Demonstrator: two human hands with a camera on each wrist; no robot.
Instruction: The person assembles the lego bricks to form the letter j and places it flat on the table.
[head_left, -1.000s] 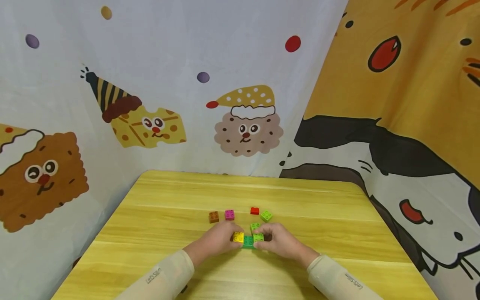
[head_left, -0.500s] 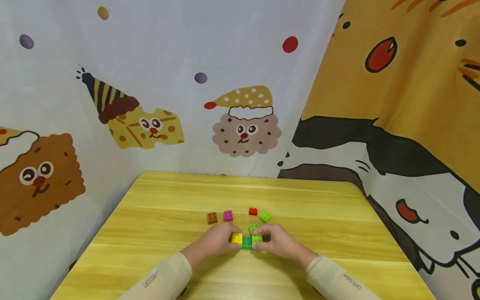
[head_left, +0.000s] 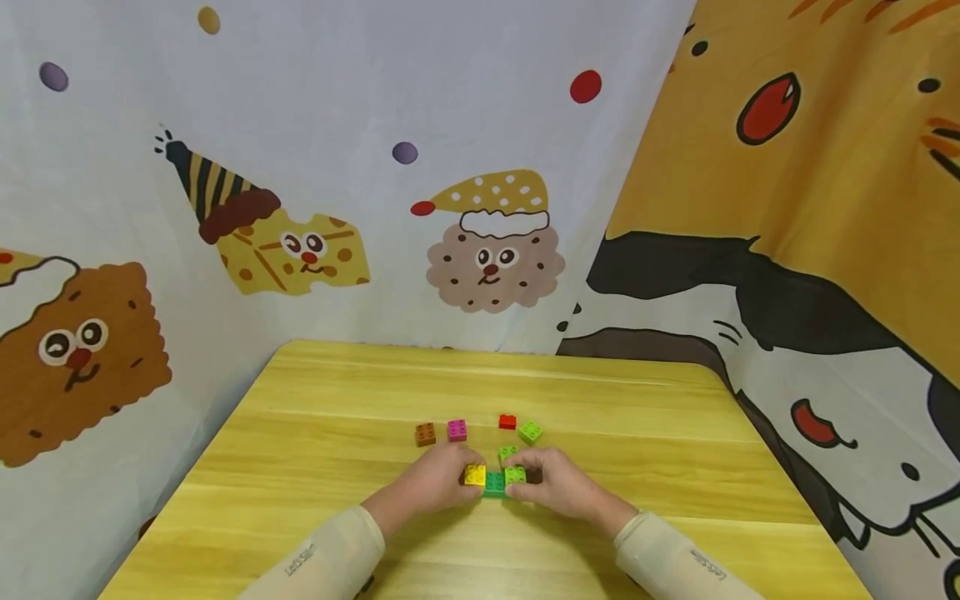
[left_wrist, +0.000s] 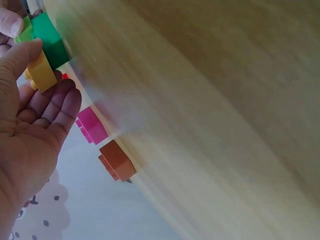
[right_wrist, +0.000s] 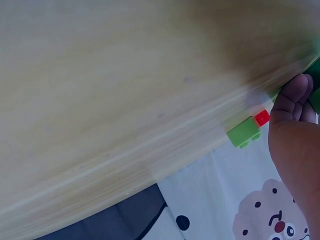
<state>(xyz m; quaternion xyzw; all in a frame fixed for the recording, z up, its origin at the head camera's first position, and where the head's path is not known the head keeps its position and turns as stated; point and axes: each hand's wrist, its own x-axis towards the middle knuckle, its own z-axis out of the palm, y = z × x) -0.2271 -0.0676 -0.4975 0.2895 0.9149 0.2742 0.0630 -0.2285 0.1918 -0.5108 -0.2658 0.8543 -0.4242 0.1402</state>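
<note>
Thumb and fingers of a person's left hand pinch a yellow brick, while the right hand pinches a lime brick in the same manner. Both pieces sit at opposite ends of a dark green brick, yellow at its left end and lime at its right. The green brick's long axis runs from one hand to the other, so neither hand is clearly nearer to it, and a strip of its round studs shows between the two grips.

Just beyond the green brick's right half lies a second lime brick, close by the right hand's fingers; whether it touches the green brick is hard to tell, as those fingers crowd the spot. Farther beyond the green brick are a small red brick and, just right of it, a third lime brick turned at an angle. Beyond it to the left, a magenta brick and a brown brick stand apart, squarish and four-studded (all appear to be smooth, hard plastic). Beneath the green brick spreads a yellowish table with streaked wood grain.
</note>
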